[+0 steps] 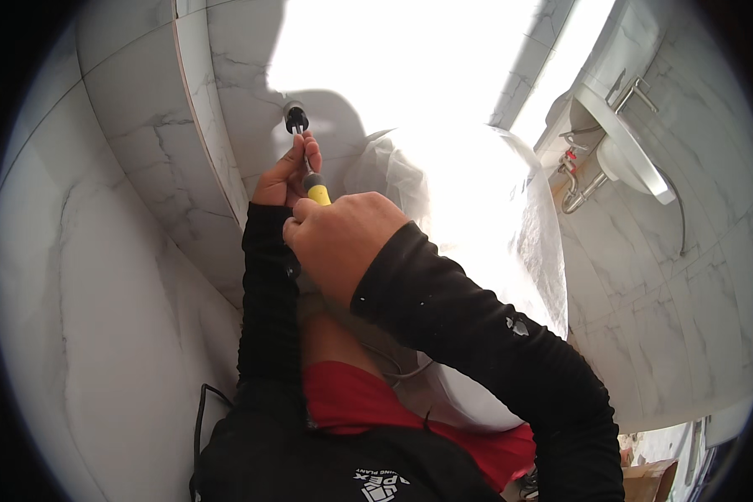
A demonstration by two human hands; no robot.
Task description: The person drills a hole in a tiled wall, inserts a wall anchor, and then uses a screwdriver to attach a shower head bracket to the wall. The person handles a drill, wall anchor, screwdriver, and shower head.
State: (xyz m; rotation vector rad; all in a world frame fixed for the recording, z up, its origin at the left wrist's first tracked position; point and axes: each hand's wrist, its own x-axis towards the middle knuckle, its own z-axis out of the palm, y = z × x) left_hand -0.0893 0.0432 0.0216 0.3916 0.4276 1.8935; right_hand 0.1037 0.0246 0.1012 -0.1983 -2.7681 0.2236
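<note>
My right hand (pixel 347 238) is closed around the yellow and dark grey handle of a screwdriver (pixel 319 193). Its thin metal shaft points up and away, passing by the fingers of my left hand (pixel 283 177). Those left fingers are pinched together just below a round, dark fitting (pixel 295 119) on the marble-patterned tiles. A small pale piece shows between the fingertips and the fitting; whether they grip it or the shaft is unclear. The screwdriver's tip is hidden at the fingers.
Close by on the right stands a bulky white object wrapped in clear plastic (pixel 523 201), partly washed out by glare. A white washbasin (pixel 623 146) with a metal tap (pixel 640 96) hangs on the right wall. A black cable (pixel 201 418) runs at lower left; a cardboard box (pixel 651 481) sits lower right.
</note>
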